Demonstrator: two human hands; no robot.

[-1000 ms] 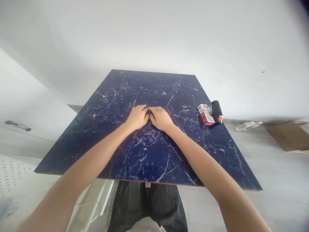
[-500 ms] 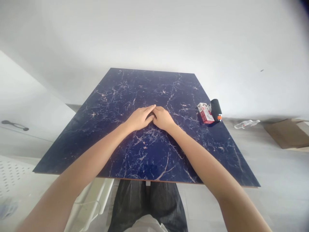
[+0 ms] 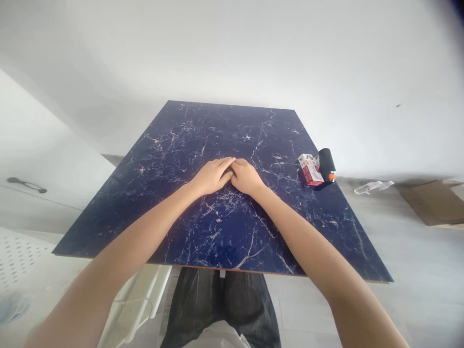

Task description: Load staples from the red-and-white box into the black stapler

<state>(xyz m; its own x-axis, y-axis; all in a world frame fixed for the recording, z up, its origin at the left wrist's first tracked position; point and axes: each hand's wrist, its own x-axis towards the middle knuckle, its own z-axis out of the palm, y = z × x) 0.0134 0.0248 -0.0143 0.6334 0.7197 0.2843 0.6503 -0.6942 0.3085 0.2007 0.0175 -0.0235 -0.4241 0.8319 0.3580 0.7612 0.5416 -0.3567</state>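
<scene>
My left hand [image 3: 213,176] rests near the middle of the blue marble-patterned table [image 3: 224,241], palm down, its fingers stretched out and its thumb apart from them. Its fingertips meet my right hand [image 3: 247,177], which lies on the table too. The right hand's fingers point inward and are partly covered by the left fingers; what shows of them lies flat. No object is visible in either hand, though the space under the palms is hidden.
A red and white box [image 3: 311,170] stands at the table's right edge, touching or close to a black cylinder [image 3: 326,164] with an orange mark. On the floor to the right lie a clear plastic bottle [image 3: 369,187] and a cardboard box [image 3: 431,203]. A wall borders the far side.
The view has shifted very slightly. Both hands and the things on the table hold the same places.
</scene>
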